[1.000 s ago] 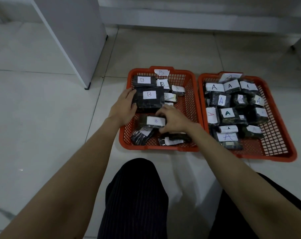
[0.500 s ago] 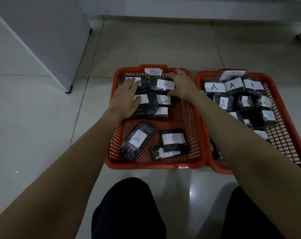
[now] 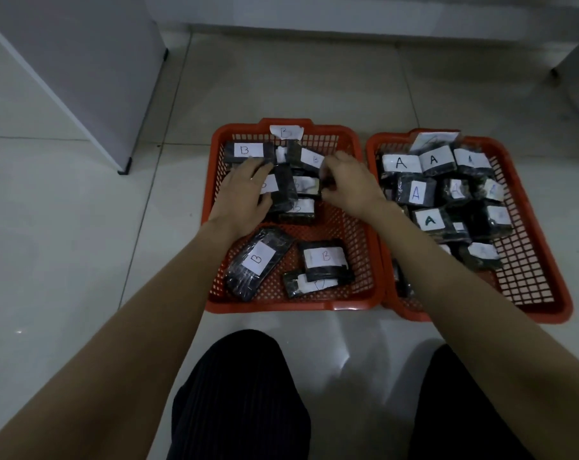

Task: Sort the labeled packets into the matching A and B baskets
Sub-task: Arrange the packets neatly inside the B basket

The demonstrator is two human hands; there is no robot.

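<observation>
Right grip: the right hand [image 3: 346, 185] has fingers curled, pinching the edge of a B packet [image 3: 306, 186] in the stack.
Left grip: the left hand [image 3: 245, 197] lies flat, fingers straight, pressing on the same stack.
Where: in the far half of the B basket [image 3: 358, 293], on the floor; the A basket [image 3: 553, 303] is just beside it, on the right.
Risk: I'd say tugging one packet could topple the leaning stack or peel off a paper label.
Count: two baskets; about nine B packets showing, roughly a dozen A packets [image 3: 416, 192], some hidden.
</observation>
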